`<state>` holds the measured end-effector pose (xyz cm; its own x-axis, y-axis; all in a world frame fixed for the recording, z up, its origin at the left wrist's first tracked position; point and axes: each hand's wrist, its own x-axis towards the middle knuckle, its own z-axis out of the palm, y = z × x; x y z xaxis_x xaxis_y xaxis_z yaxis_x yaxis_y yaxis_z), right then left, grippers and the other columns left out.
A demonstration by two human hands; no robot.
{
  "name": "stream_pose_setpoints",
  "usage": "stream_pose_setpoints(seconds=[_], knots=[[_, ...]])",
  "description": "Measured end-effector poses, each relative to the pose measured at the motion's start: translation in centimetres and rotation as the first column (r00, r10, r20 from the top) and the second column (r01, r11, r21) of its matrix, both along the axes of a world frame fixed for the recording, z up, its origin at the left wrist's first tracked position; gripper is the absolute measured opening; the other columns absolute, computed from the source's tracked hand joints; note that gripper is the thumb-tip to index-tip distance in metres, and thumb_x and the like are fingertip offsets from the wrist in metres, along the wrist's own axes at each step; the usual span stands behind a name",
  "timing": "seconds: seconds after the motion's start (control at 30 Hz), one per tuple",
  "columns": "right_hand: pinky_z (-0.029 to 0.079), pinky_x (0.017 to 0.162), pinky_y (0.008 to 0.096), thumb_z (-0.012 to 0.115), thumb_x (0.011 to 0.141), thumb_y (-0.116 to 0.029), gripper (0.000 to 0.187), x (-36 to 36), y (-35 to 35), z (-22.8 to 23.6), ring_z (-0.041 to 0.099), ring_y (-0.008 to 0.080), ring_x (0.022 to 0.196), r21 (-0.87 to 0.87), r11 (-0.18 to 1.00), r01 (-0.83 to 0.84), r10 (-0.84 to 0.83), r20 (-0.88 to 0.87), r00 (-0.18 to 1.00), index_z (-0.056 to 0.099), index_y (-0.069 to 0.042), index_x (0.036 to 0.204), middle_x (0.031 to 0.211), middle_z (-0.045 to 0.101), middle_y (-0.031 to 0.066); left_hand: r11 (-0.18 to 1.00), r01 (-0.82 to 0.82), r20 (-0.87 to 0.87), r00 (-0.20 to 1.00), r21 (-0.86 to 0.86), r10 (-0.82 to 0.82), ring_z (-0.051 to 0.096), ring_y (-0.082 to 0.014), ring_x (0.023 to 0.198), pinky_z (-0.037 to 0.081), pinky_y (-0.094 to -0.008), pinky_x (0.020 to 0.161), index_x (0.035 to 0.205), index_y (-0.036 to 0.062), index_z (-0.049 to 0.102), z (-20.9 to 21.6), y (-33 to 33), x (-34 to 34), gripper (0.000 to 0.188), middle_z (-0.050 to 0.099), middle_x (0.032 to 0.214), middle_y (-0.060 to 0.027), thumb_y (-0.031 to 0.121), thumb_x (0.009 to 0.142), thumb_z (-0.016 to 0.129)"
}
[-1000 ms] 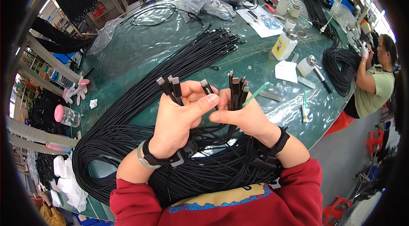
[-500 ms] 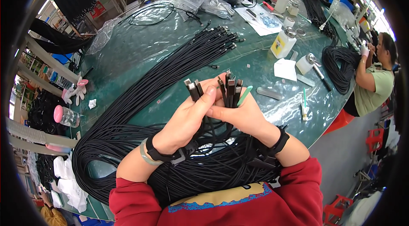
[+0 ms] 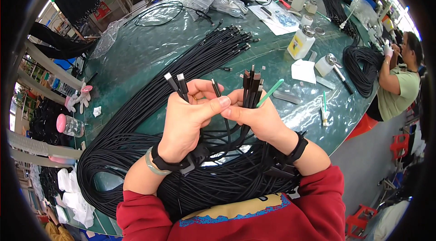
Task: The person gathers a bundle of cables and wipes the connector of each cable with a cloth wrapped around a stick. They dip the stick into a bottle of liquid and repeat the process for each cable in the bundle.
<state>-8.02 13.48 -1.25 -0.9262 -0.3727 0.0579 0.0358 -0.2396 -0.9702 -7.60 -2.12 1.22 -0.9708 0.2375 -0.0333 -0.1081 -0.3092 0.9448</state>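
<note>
My left hand (image 3: 182, 116) is closed around a couple of black USB cables (image 3: 181, 85), their metal-tipped plugs pointing up. In my right hand (image 3: 260, 118) is a bunch of several USB cables (image 3: 252, 89), plugs upright, together with a thin green stick (image 3: 274, 90). Between the hands stands a single cable plug (image 3: 216, 87), by the left fingers; my two thumb tips meet just below it. The cords hang down toward a thick coil of black cables (image 3: 109, 159) in front of me. Which fingers grip the single plug is partly hidden.
A long bundle of black cables (image 3: 181, 71) stretches to the far side of the green table (image 3: 150, 36). Bottles (image 3: 301, 41), papers (image 3: 303, 71) and a brush (image 3: 325, 114) lie to the right. A jar (image 3: 72, 125) stands left. A co-worker (image 3: 397, 73) sits at the right edge.
My left hand has shifted left with its cables, widening the gap to the bunch in my right hand. A single plug now stands apart between them. The green stick shows more.
</note>
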Motion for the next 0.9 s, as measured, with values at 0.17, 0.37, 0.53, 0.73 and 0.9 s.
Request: stream_pose_setpoints(seconds=[0.17, 0.37, 0.53, 0.73, 0.9], knots=[[0.033, 0.045, 0.0183, 0.067, 0.073, -0.014, 0.017, 0.1, 0.1, -0.1, 0.045, 0.0037, 0.053, -0.028, 0.998, -0.049, 0.050, 0.018, 0.999, 0.060, -0.001, 0.081, 0.065, 0.055, -0.0011, 0.999, -0.028, 0.035, 0.999, -0.027, 0.029, 0.039, 0.0003, 0.048, 0.021, -0.0143, 0.037, 0.085, 0.0024, 0.053, 0.8, 0.1, 0.4, 0.019, 0.051, 0.063, 0.0025, -0.001, 0.070, 0.065], [0.036, 0.047, 0.0188, 0.068, 0.071, -0.011, 0.017, 0.2, 0.6, 0.3, 0.048, 0.0053, 0.055, 0.015, 0.988, -0.153, 0.152, 0.049, 0.987, 0.060, 0.000, 0.082, 0.067, 0.056, -0.0001, 0.999, -0.029, 0.043, 0.999, 0.021, 0.028, 0.042, -0.0002, 0.048, 0.022, -0.0136, 0.037, 0.091, 0.0012, 0.053, 0.8, 0.1, 0.5, 0.023, 0.057, 0.069, -0.0026, 0.000, 0.071, 0.064], [0.039, 0.053, 0.0191, 0.070, 0.068, -0.006, 0.018, 0.2, 0.3, 0.0, 0.050, 0.0060, 0.060, -0.042, 0.987, -0.154, 0.156, 0.051, 0.986, 0.059, -0.001, 0.081, 0.069, 0.056, -0.0006, 0.999, 0.016, 0.055, 0.998, 0.045, -0.019, 0.041, -0.0001, 0.046, 0.022, -0.0135, 0.037, 0.099, -0.0007, 0.052, 1.0, 0.0, 0.6, 0.027, 0.062, 0.077, -0.0092, 0.000, 0.074, 0.061], [0.038, 0.056, 0.0197, 0.072, 0.064, -0.003, 0.021, 0.3, 0.0, 0.0, 0.048, 0.0048, 0.062, -0.114, 0.988, -0.108, 0.115, 0.053, 0.992, 0.053, -0.006, 0.072, 0.067, 0.051, -0.0042, 0.996, 0.079, 0.024, 0.997, 0.048, -0.080, 0.035, 0.0006, 0.042, 0.021, -0.0141, 0.037, 0.105, -0.0020, 0.051, 1.1, -0.3, 0.7, 0.027, 0.062, 0.080, -0.0100, 0.003, 0.079, 0.056], [0.035, 0.053, 0.0195, 0.072, 0.064, -0.002, 0.026, 0.3, -0.1, 0.5, 0.044, 0.0037, 0.060, -0.094, 0.991, -0.097, 0.102, 0.050, 0.994, 0.047, -0.009, 0.068, 0.064, 0.045, -0.0064, 0.995, 0.091, 0.008, 0.996, 0.039, -0.091, 0.030, 0.0008, 0.041, 0.020, -0.0144, 0.036, 0.105, -0.0019, 0.050, 1.1, -0.3, 0.7, 0.026, 0.062, 0.079, -0.0086, 0.004, 0.080, 0.054]])
